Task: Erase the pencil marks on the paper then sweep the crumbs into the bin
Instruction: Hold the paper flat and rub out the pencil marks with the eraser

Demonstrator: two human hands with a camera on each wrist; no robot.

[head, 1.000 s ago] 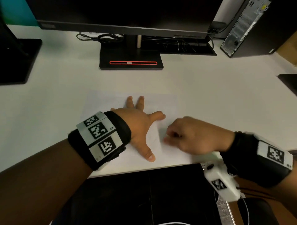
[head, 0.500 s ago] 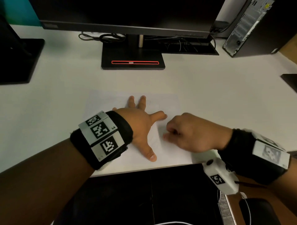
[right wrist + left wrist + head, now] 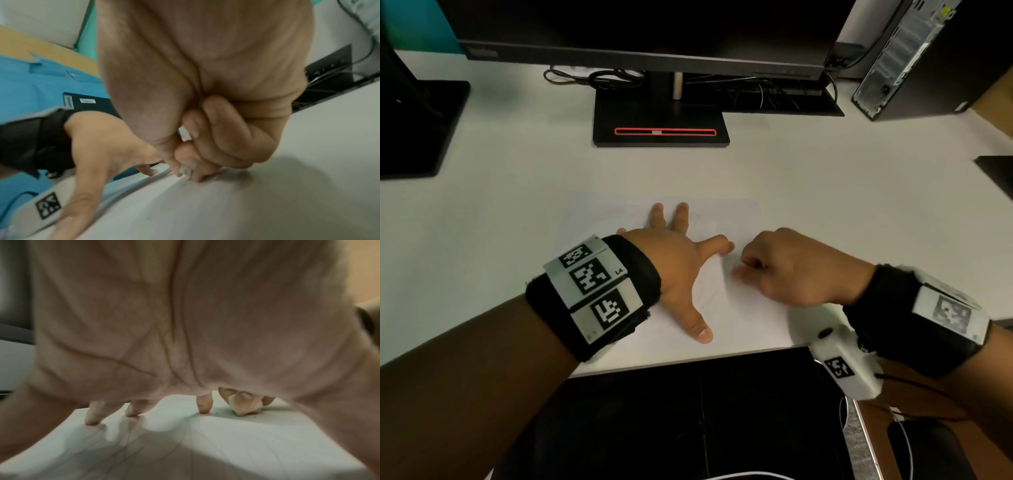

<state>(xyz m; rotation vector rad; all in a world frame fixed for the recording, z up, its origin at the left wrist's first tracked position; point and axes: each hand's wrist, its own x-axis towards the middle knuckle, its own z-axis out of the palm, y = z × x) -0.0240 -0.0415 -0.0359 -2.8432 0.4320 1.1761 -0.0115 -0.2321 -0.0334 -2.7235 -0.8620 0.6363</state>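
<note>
Pinching a small pale eraser, right hand rubs smooth paper; left hand lies flat.

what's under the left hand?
The paper, with faint pencil lines showing beneath the spread left hand. Marks directly under its fingers are covered.

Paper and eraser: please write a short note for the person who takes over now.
Left hand: fingers spread, pressing the paper flat on the desk.
Right hand: pinching a small eraser, tip on the paper near the left index finger.
Done: cannot tell how much.
Left: faint pencil lines remain; crumbs not swept; no bin in view.
</note>
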